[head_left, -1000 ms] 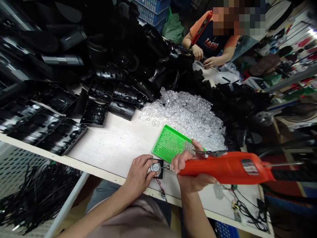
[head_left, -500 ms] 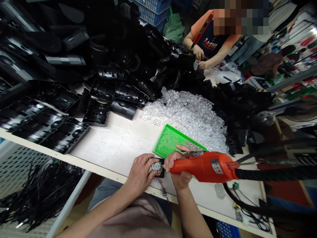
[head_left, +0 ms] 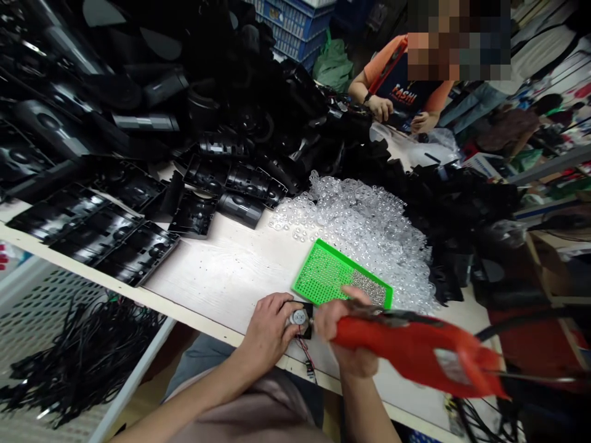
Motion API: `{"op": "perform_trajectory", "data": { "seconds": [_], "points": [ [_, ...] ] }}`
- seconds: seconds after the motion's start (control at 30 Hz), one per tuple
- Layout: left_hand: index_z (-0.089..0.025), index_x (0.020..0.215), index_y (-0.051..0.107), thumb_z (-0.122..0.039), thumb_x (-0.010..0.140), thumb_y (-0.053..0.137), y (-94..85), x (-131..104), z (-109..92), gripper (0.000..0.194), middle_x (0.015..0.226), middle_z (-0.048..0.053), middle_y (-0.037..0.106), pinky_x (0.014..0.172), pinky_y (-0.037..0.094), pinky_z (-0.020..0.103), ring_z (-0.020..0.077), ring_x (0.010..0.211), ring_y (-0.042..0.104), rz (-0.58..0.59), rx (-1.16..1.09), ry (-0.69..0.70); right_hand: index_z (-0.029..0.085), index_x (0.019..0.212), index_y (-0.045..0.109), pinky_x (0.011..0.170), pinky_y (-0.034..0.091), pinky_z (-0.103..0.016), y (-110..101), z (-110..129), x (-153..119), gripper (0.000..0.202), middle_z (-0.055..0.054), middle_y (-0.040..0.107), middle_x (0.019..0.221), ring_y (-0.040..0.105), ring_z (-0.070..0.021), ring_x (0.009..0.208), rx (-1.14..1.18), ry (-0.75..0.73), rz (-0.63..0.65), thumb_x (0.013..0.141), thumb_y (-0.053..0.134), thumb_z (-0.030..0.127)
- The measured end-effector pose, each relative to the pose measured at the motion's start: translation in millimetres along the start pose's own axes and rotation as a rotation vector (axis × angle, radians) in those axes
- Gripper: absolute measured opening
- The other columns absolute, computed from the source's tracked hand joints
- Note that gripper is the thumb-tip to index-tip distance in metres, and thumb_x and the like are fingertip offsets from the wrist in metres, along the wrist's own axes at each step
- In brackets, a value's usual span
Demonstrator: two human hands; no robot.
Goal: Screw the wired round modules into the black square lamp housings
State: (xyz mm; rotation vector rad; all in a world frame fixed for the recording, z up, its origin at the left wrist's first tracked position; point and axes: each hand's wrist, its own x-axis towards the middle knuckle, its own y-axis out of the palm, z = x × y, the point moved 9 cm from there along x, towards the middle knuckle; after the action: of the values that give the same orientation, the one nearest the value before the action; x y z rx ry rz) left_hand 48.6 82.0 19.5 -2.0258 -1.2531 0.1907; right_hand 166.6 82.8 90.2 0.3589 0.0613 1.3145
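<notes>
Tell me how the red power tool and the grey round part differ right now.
The red power tool is long and bulky, while the grey round part is small and compact. The red power tool is gripped by the right hand; the grey round part, by the left hand. Both are held.

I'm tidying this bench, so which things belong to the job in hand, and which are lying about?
In the job:
red power tool, in the right hand
grey round part, in the left hand
green tray of small metal pieces, probably

Apparently lying about:
clear plastic pieces
black shells
black cables in the white basket
</notes>
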Motion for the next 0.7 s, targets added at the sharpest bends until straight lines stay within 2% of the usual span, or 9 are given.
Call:
{"op": "perform_trajectory", "data": {
  "seconds": [0.1, 0.2, 0.27, 0.4, 0.7],
  "points": [
    [-0.022, 0.113, 0.056, -0.016, 0.085, 0.061, 0.0, -1, 0, 0.029, 0.114, 0.007, 0.059, 0.09, 0.044, 0.04, 0.0242, 0.108, 0.053, -0.003, 0.015, -0.001, 0.033, 0.11, 0.056, 0.04, 0.037, -0.027, 0, 16, 29, 0.048, 0.009, 0.047, 0.05, 0.039, -0.012, 0.036, 0.087, -0.182, -0.011, 0.072, 0.066, 0.061],
    [-0.023, 0.113, 0.057, -0.018, 0.085, 0.062, 0.8, -2, 2, 0.029, 0.114, 0.007, 0.059, 0.09, 0.045, 0.04, 0.0241, 0.108, 0.054, 0.004, 0.019, -0.022, 0.026, 0.092, 0.056, 0.037, 0.032, -0.024, -2, -8, 55, 0.045, 0.008, 0.043, 0.05, 0.038, -0.0111, 0.037, 0.006, -0.138, -0.016, 0.068, 0.065, 0.063],
    [-0.023, 0.113, 0.058, -0.019, 0.085, 0.062, 0.8, -2, 2, 0.028, 0.113, 0.007, 0.06, 0.089, 0.045, 0.04, 0.0241, 0.108, 0.054, 0.006, 0.015, -0.026, 0.024, 0.085, 0.054, 0.036, 0.031, -0.024, -4, -27, 62, 0.048, 0.008, 0.041, 0.05, 0.038, -0.0108, 0.037, -0.052, -0.086, -0.012, 0.067, 0.062, 0.067],
    [-0.024, 0.113, 0.058, -0.021, 0.087, 0.06, 1.4, -1, 3, 0.027, 0.113, 0.007, 0.06, 0.089, 0.045, 0.04, 0.0241, 0.107, 0.054, 0.01, 0.009, -0.026, 0.024, 0.09, 0.052, 0.037, 0.032, -0.024, -9, -43, 62, 0.052, 0.01, 0.041, 0.05, 0.037, -0.0104, 0.036, -0.076, -0.056, -0.035, 0.066, 0.061, 0.07],
    [-0.023, 0.113, 0.058, -0.021, 0.087, 0.06, 1.9, -1, 4, 0.027, 0.113, 0.007, 0.059, 0.089, 0.045, 0.041, 0.0244, 0.107, 0.054, 0.025, -0.005, -0.032, 0.025, 0.098, 0.05, 0.037, 0.032, -0.023, -9, -43, 58, 0.053, 0.01, 0.045, 0.051, 0.038, -0.0103, 0.037, -0.02, -0.083, 0.007, 0.067, 0.066, 0.064]
  ]
}}
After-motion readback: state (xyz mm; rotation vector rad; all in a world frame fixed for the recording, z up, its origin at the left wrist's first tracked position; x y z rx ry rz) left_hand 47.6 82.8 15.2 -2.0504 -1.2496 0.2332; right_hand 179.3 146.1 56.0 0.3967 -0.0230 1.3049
